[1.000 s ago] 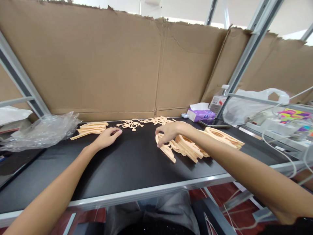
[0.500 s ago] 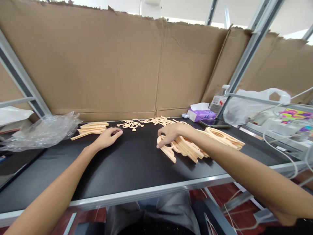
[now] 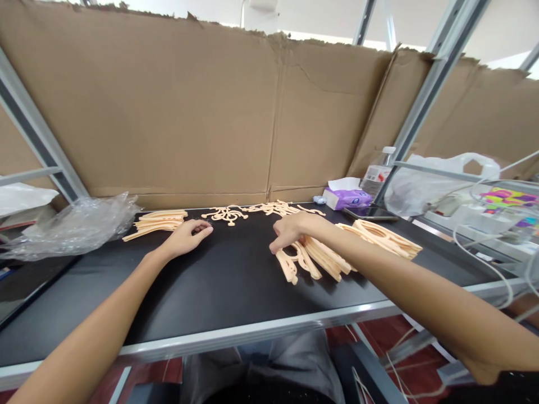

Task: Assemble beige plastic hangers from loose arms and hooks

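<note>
Front pc. (image 3: pixel 287 268) swung left; R hand (image 3: pixel 289 230) near-closed on it, stack (image 3: pixel 327 258) right of grip; L hand (image 3: pixel 185 238) half-open, apparently empty.

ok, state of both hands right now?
Left hand: open, loosely curled, nothing visible in it.
Right hand: at a pale cut-out piece; can't tell whether it's gripped.

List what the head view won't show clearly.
All in the head view:
Right hand: whether it grips the pale pieces is hidden by its own back.
Some pieces: partly behind the right forearm.
Bottle label: print too small.
Left forearm: cut off by the bottom edge.
</note>
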Motion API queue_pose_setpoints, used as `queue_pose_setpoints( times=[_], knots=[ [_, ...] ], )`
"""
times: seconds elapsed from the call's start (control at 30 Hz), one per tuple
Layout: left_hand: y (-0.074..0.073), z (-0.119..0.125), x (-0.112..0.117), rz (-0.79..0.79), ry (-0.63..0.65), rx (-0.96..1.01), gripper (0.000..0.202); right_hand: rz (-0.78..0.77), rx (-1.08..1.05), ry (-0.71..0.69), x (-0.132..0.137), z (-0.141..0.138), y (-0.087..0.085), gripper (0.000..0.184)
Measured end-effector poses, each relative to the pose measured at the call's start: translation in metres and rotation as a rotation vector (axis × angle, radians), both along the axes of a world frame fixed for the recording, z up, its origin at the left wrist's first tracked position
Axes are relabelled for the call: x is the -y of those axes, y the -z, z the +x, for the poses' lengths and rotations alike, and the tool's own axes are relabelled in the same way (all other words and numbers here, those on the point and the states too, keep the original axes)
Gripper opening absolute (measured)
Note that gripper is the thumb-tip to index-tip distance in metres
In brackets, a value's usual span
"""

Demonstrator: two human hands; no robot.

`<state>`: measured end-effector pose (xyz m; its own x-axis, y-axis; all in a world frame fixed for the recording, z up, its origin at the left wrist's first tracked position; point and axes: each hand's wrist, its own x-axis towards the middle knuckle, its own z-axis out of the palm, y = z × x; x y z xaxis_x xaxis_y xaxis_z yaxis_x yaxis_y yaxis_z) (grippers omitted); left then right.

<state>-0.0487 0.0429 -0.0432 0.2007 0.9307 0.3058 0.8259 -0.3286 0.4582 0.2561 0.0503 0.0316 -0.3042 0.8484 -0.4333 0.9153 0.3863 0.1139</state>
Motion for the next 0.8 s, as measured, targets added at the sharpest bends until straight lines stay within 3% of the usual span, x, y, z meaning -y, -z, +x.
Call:
queue_pose_setpoints(
  times=[0.2, 0.5, 0.57, 0.67, 0.8],
  knots=[
    [0.0, 0.0, 0.001, -0.007, -0.002, 0.01, 0.055, -0.041, -0.036, -0.008, -0.004, 0.001, 0.0, 0.07],
    [0.0, 0.001, 0.001, -0.008, 0.003, 0.01, 0.052, -0.053, -0.081, -0.007, -0.002, 0.004, -0.018, 0.076],
    [0.0, 0.001, 0.001, -0.006, 0.004, 0.003, 0.051, 0.058, -0.136, 0.038, -0.014, 0.011, -0.02, 0.077],
    [0.001, -0.001, 0.0, 0.001, 0.007, -0.003, 0.052, 0.36, -0.183, 0.097, -0.042, 0.028, -0.018, 0.078],
    [0.003, -0.002, -0.001, 0.001, 0.009, -0.004, 0.05, 0.431, -0.191, 0.273, -0.087, 0.055, -0.005, 0.075]
  ],
)
